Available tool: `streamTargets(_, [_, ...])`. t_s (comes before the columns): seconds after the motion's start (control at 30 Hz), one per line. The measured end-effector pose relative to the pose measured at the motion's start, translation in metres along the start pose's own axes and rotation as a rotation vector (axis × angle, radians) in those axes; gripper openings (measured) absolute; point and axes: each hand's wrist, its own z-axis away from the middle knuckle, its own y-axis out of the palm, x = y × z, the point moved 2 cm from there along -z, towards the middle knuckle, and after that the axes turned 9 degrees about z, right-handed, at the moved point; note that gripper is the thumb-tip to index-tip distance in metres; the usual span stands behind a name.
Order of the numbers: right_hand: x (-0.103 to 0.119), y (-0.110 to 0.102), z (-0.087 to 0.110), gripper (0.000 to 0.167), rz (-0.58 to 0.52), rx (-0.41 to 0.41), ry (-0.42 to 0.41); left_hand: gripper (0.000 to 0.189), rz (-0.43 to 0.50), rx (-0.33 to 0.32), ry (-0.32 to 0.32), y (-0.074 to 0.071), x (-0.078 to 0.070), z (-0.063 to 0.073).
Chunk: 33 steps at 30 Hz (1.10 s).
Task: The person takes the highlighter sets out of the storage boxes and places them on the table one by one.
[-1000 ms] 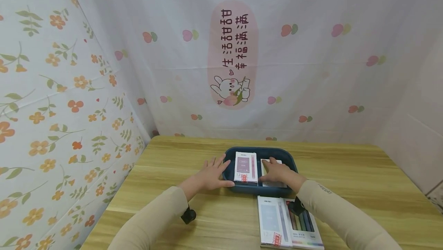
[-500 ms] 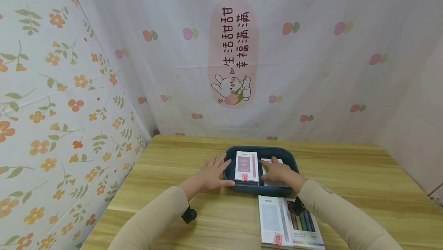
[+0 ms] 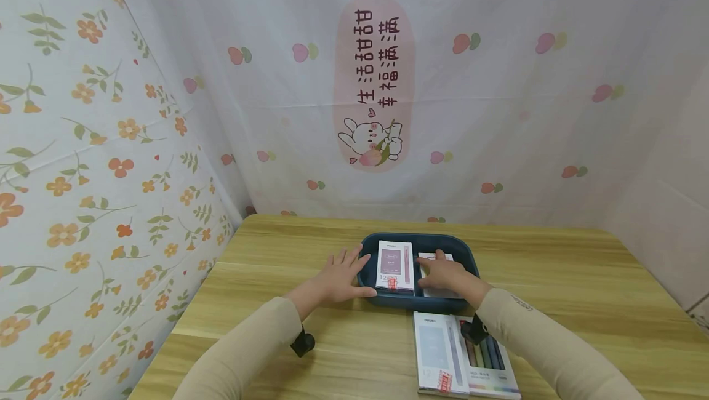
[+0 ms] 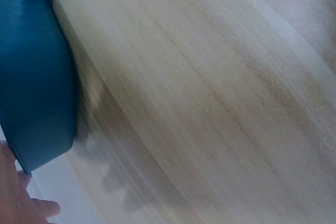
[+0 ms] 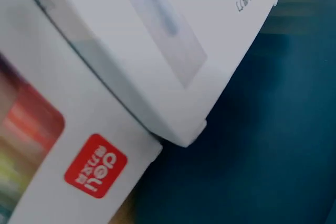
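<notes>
A dark blue plastic basket [image 3: 410, 303] stands near the middle of the table. My left hand [image 3: 339, 280] touches its left end with spread fingers; the left wrist view catches only fingertips beside the basket's wall [image 4: 37, 77]. Inside, a white box with a purple panel [image 3: 391, 261] lies on the left. Beside it on the right is another white box [image 3: 434, 293], largely covered by my right hand [image 3: 445, 277], which rests on it with fingers spread. The right hand is out of its own wrist view.
In front of the basket lie two flat white boxes side by side: one with a pale blue panel [image 3: 432, 351], one with a window showing coloured sticks [image 3: 490, 375] and a red "deli" label [image 5: 94, 166]. A printed curtain [image 3: 498, 111] hangs behind the wooden table [image 3: 581, 326].
Both hands and the boxes keep their places. The head view has shifted only slightly.
</notes>
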Motion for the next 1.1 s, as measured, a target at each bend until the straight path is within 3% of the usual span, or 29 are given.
streamTargets(0.47, [-0.0031,0.0015,0.0000,0.054,0.017,-0.074,-0.022,0.088,0.014,0.005,0.001,-0.0015,-0.0014,0.0012])
streamTargets(1.1, [-0.0040,0.0024,-0.0029,0.056,0.005,-0.060,-0.014,0.089,0.007,0.000,-0.001,0.0014,0.0014,-0.0014])
